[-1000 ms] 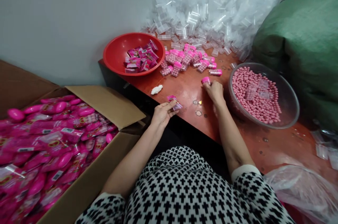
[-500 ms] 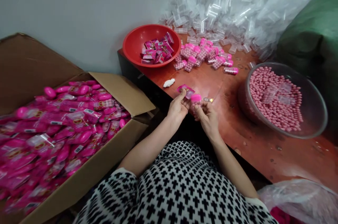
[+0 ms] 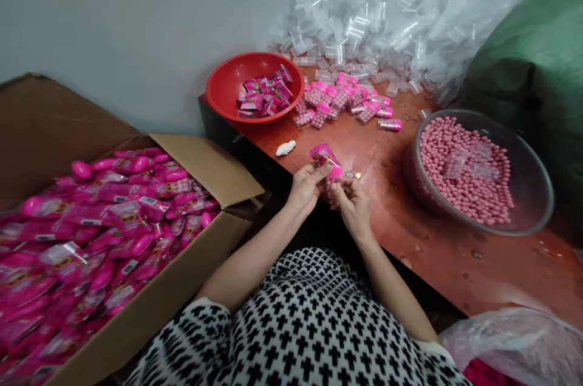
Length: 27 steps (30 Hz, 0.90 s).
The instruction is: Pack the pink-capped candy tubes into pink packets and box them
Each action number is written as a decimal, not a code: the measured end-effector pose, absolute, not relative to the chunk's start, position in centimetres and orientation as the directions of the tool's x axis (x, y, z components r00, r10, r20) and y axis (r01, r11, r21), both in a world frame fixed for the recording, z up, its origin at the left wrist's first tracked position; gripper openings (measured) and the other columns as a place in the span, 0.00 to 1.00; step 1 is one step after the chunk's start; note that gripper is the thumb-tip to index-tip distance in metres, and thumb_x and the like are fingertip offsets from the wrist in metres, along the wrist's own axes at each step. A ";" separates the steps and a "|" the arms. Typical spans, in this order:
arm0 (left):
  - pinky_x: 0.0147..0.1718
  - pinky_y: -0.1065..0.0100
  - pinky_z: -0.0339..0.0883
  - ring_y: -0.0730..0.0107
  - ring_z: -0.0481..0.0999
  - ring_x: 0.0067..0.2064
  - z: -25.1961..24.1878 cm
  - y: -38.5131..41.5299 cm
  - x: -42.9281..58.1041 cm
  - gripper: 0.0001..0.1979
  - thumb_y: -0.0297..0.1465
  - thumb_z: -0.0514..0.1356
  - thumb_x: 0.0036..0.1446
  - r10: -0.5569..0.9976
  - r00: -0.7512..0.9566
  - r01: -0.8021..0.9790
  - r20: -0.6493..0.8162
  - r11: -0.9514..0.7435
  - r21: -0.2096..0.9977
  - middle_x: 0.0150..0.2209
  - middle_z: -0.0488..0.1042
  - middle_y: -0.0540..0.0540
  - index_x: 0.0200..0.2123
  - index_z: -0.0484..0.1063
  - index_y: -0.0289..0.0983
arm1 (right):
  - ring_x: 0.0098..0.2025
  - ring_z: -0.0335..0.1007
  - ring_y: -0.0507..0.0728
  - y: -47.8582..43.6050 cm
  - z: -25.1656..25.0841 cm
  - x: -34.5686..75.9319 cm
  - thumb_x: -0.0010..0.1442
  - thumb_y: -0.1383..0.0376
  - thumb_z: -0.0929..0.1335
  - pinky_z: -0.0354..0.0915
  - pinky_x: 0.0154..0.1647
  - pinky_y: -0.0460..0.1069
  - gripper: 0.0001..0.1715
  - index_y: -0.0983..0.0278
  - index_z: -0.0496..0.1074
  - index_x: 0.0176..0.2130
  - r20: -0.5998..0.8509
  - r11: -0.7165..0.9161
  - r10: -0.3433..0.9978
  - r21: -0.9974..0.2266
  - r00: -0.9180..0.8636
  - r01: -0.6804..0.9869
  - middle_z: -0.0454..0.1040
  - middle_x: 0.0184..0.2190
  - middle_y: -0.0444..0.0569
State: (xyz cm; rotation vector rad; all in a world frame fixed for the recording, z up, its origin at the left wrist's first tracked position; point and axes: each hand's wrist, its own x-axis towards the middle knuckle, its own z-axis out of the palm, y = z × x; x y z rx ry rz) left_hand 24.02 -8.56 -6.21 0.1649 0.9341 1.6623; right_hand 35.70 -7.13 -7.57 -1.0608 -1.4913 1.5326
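My left hand (image 3: 306, 187) pinches a pink printed wrapper (image 3: 324, 154) near the table's front edge. The wrapper lies over the pink cap of a small clear bottle (image 3: 335, 173), whose lower part is largely hidden by fingers. My right hand (image 3: 353, 204) is closed round that bottle from the right. Behind the hands, several pink-capped bottles of pink beads (image 3: 337, 98) lie in a heap. A red bowl (image 3: 221, 104) to their left holds pink wrappers. On the right, a clear bowl (image 3: 540, 192) holds many pink beads.
An open cardboard box (image 3: 204, 161) full of pink packets stands at the left. Empty clear tubes (image 3: 364, 28) are piled at the back, beside a green sack (image 3: 528, 40). A white scrap (image 3: 285, 148) lies near the table edge, and a plastic bag (image 3: 514, 337) is at the lower right.
The wrapper has come over the bottle's cap, and my left thumb has moved right onto it. The whole view has shifted slightly.
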 end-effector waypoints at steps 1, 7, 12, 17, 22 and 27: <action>0.26 0.71 0.66 0.75 0.71 0.23 -6.2 -8.5 24.0 0.20 0.35 0.73 0.34 0.877 -0.312 -0.759 -0.366 0.002 0.651 0.23 0.74 0.49 0.29 0.72 0.32 | 0.23 0.67 0.48 -7.2 -7.6 35.7 0.55 0.54 0.69 0.66 0.20 0.43 0.16 0.62 0.68 0.38 -0.046 -0.030 0.925 -0.998 -0.377 0.048 0.72 0.26 0.41; 0.24 0.69 0.66 0.74 0.70 0.21 -6.2 -8.6 23.5 0.17 0.38 0.71 0.37 0.908 -0.213 -0.697 -0.360 0.117 0.708 0.20 0.71 0.48 0.21 0.71 0.30 | 0.20 0.66 0.47 -6.6 -7.5 35.8 0.55 0.56 0.69 0.65 0.18 0.42 0.15 0.63 0.68 0.36 -0.098 -0.135 0.897 -0.989 -0.430 -0.055 0.73 0.25 0.41; 0.26 0.67 0.68 0.72 0.72 0.22 -5.9 -8.4 22.1 0.15 0.36 0.71 0.39 0.933 -0.104 -0.575 -0.345 0.226 0.786 0.20 0.73 0.46 0.21 0.74 0.29 | 0.18 0.65 0.47 -6.5 -7.6 35.9 0.53 0.55 0.70 0.62 0.15 0.42 0.16 0.63 0.67 0.34 -0.146 -0.222 0.878 -0.968 -0.456 -0.118 0.73 0.24 0.41; 0.26 0.68 0.68 0.72 0.72 0.21 -5.4 -8.5 22.2 0.14 0.36 0.71 0.39 0.925 -0.161 -0.527 -0.345 0.216 0.822 0.20 0.73 0.46 0.22 0.75 0.29 | 0.20 0.65 0.47 -7.1 -7.5 35.6 0.54 0.55 0.70 0.63 0.18 0.42 0.15 0.62 0.68 0.36 -0.082 -0.118 0.921 -0.991 -0.382 -0.071 0.72 0.24 0.40; 0.20 0.71 0.64 0.75 0.68 0.19 -5.5 -8.7 23.0 0.16 0.37 0.70 0.39 0.906 -0.209 -0.575 -0.367 0.190 0.796 0.18 0.71 0.46 0.22 0.75 0.29 | 0.18 0.64 0.47 -7.0 -7.5 35.4 0.53 0.55 0.70 0.62 0.15 0.42 0.15 0.62 0.67 0.34 -0.116 -0.175 0.902 -0.979 -0.417 -0.105 0.72 0.22 0.40; 0.19 0.71 0.63 0.73 0.69 0.19 -5.5 -8.6 23.2 0.16 0.38 0.71 0.37 0.897 -0.234 -0.422 -0.374 0.253 0.871 0.19 0.72 0.45 0.22 0.75 0.29 | 0.19 0.66 0.48 -7.4 -8.2 35.6 0.54 0.54 0.69 0.63 0.17 0.43 0.15 0.61 0.68 0.36 -0.044 -0.056 0.921 -0.998 -0.387 -0.019 0.73 0.23 0.40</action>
